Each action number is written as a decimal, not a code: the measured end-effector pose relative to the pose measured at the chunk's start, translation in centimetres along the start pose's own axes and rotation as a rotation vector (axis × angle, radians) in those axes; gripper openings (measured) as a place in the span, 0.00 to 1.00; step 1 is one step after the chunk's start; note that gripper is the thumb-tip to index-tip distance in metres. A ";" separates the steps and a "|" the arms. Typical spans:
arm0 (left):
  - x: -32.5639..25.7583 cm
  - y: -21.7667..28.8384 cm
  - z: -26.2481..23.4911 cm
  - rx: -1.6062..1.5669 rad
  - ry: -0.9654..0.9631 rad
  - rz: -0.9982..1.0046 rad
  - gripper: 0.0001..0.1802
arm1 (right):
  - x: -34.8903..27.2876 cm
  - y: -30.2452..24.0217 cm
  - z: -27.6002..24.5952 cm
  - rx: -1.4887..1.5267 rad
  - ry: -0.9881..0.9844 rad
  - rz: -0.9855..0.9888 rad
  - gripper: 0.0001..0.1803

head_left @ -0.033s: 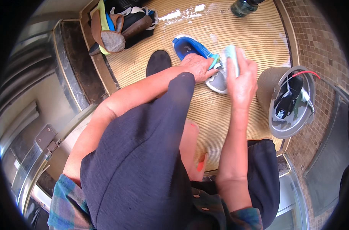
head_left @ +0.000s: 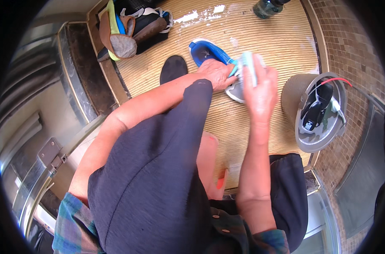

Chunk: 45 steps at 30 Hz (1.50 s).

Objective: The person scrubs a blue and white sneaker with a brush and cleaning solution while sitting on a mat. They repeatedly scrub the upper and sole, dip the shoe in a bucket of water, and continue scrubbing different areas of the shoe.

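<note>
A blue and grey sneaker lies on the ribbed yellowish floor, its blue-lined opening turned away from me and its grey, white-edged toe towards me. My left hand is closed on the middle of it, by the teal laces. In my right hand is a pale blue and white scrub brush, its bristle side against the front of the sneaker. Brush and hand hide much of the toe. A dark insole lies flat to the left of the sneaker.
To the right a grey bucket leans over, with a black shoe inside and a red-gripped handle. Several shoes and slippers are heaped at the far left. A dark glass jar stands at the far right, near the tiled wall.
My right hand and the brush have shifted a little to the left over the sneaker's toe. My left hand keeps its hold.
</note>
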State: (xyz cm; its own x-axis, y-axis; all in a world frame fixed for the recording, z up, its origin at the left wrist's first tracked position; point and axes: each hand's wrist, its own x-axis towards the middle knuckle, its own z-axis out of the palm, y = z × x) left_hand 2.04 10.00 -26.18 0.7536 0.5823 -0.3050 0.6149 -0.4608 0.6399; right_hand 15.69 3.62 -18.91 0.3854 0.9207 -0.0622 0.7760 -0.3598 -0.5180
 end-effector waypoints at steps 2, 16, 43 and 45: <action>-0.2 -0.3 -0.1 0.033 -0.026 0.032 0.20 | 0.1 -0.9 1.8 -0.138 -0.069 -0.013 0.22; -0.2 -0.1 0.2 0.070 0.001 0.019 0.20 | 0.5 -0.3 -0.7 0.002 0.010 0.092 0.24; 0.4 0.2 -2.4 -0.225 -0.193 -0.002 0.28 | -7.2 4.6 -7.1 0.309 0.015 0.467 0.27; 0.3 -0.6 -2.0 -0.220 -0.174 -0.003 0.28 | -6.7 2.9 -9.4 0.384 0.063 0.372 0.26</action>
State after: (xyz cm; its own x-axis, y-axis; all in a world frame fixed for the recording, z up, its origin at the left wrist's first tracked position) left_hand 1.39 11.77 -25.24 0.7920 0.4511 -0.4114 0.5665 -0.2920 0.7706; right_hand 20.04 -5.03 -11.99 0.6378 0.7266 -0.2556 0.3474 -0.5675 -0.7465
